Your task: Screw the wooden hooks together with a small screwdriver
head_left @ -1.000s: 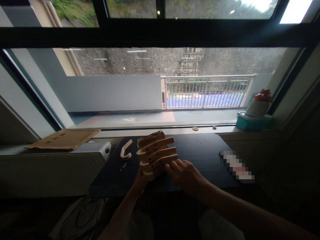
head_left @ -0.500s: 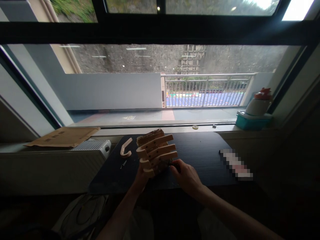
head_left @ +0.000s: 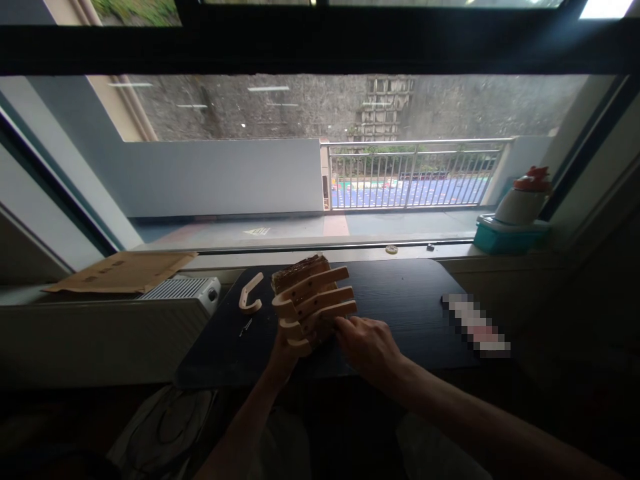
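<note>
A rough-edged wooden board (head_left: 300, 268) carries several curved wooden hooks (head_left: 326, 295) fixed side by side, and it is tilted above the dark table. My left hand (head_left: 283, 353) grips the board from below at its near left end; most of its fingers are hidden behind it. At the lower right of the board, my right hand (head_left: 367, 340) is closed with thumb and fingers pinched close to the nearest hook. Whatever sits in that pinch is too dark and covered to name. A loose wooden hook (head_left: 251, 295) lies to the left, with small screws (head_left: 245, 327) nearer me.
The black table (head_left: 400, 300) stands against the windowsill. A pixelated item (head_left: 477, 327) lies at its right. On the sill are a roll of tape (head_left: 391, 250) and a teal box (head_left: 507, 235) under a white bottle (head_left: 520, 205). Cardboard (head_left: 123, 270) rests over the radiator (head_left: 185, 290) at left.
My right hand has turned a little at the board's lower right, its knuckles rolling over. The left hand and board stay nearly in place, while the view tips slightly downward.
</note>
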Motion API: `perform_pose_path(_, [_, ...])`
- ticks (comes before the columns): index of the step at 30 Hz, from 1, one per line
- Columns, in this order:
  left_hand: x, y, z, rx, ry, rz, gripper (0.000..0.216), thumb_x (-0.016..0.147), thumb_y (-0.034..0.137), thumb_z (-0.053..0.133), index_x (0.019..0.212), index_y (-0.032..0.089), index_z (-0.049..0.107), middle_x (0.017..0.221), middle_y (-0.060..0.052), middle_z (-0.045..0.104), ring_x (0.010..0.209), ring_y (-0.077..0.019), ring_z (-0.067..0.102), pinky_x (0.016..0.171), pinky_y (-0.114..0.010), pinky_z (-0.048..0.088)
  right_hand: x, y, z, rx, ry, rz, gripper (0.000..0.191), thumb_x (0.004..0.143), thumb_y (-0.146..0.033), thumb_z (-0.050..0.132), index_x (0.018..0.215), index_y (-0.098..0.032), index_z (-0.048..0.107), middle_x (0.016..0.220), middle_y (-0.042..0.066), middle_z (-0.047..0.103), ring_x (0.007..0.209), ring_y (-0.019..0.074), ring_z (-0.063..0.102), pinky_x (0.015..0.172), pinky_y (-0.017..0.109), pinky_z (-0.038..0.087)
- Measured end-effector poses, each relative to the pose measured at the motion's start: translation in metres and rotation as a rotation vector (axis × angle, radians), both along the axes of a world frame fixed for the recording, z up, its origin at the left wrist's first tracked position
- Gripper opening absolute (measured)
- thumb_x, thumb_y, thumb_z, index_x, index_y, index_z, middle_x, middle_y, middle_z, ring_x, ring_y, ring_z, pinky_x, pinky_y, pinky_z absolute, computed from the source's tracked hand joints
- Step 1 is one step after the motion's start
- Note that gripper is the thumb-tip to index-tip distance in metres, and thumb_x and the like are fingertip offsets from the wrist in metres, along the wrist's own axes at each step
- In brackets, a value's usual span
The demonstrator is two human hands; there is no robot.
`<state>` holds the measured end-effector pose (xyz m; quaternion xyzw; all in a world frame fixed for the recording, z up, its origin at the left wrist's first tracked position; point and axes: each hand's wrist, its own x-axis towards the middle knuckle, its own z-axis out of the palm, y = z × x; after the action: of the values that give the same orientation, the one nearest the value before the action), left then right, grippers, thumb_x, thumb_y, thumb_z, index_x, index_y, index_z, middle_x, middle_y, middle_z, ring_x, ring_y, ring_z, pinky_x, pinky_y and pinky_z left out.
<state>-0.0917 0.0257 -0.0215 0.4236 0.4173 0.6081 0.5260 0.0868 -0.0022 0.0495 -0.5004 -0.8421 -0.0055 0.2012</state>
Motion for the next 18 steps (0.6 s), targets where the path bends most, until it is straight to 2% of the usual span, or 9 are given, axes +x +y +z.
perform_pose_path(4, [-0.004,0.003,-0.006,-0.004,0.025,0.004,0.050,0.060,0.023,0.075,0.107,0.017,0.059,0.102,-0.007,0.067,0.112,-0.0299,0.053,0.094,-0.046,0.041,-0.003,0.004,-0.009,-0.318,0.443,-0.197,0.032,0.089,-0.035,0.038,0.092,-0.020,0.066,0.083,0.004,0.069,0.076,0.0163,0.062,0.063,0.023,0.039])
perform_pose_path(6, [-0.006,0.005,-0.009,-0.010,0.025,0.010,0.049,0.060,0.023,0.075,0.105,0.016,0.059,0.102,-0.007,0.067,0.113,-0.0293,0.052,0.095,-0.046,0.041,-0.005,0.006,-0.009,-0.420,0.498,-0.214,0.037,0.089,-0.037,0.035,0.086,-0.018,0.067,0.080,0.005,0.069,0.072,0.0165,0.062,0.060,0.024,0.038])
perform_pose_path(7, [-0.007,0.006,-0.010,-0.010,0.017,0.011,0.048,0.060,0.023,0.075,0.104,0.015,0.059,0.103,-0.007,0.067,0.113,-0.0289,0.052,0.094,-0.044,0.042,-0.006,0.005,-0.007,-0.423,0.464,-0.215,0.036,0.089,-0.037,0.036,0.085,-0.018,0.066,0.079,0.005,0.069,0.071,0.0169,0.062,0.059,0.024,0.038])
perform_pose_path(9, [-0.007,0.007,-0.010,-0.006,-0.009,0.001,0.046,0.061,0.023,0.075,0.103,0.014,0.059,0.107,-0.007,0.066,0.114,-0.0281,0.051,0.093,-0.042,0.043,-0.008,0.003,0.000,-0.338,0.307,-0.191,0.026,0.085,-0.035,0.043,0.092,-0.020,0.063,0.079,0.004,0.068,0.071,0.0177,0.062,0.058,0.025,0.037])
perform_pose_path(12, [-0.005,0.007,-0.007,0.004,-0.034,0.008,0.048,0.061,0.024,0.074,0.105,0.014,0.058,0.114,-0.008,0.063,0.112,-0.0275,0.052,0.091,-0.040,0.044,-0.010,-0.001,0.014,-0.101,-0.012,-0.078,0.021,0.083,-0.020,0.049,0.103,-0.021,0.053,0.084,0.004,0.066,0.072,0.0172,0.061,0.057,0.025,0.037])
perform_pose_path(15, [-0.004,0.007,-0.006,0.023,-0.022,0.029,0.050,0.060,0.025,0.075,0.106,0.015,0.059,0.114,-0.008,0.062,0.112,-0.0282,0.052,0.091,-0.040,0.044,-0.009,-0.002,0.025,0.113,-0.301,0.116,0.017,0.085,-0.009,0.039,0.093,-0.016,0.052,0.083,0.007,0.062,0.071,0.0174,0.058,0.054,0.026,0.037])
perform_pose_path(18, [-0.006,0.009,-0.008,0.021,-0.026,-0.001,0.050,0.059,0.024,0.076,0.105,0.016,0.059,0.113,-0.008,0.063,0.111,-0.0287,0.053,0.090,-0.040,0.045,-0.008,0.003,0.027,0.258,-0.448,0.295,0.022,0.087,-0.007,0.032,0.087,-0.012,0.054,0.080,0.009,0.059,0.068,0.0182,0.055,0.052,0.028,0.037])
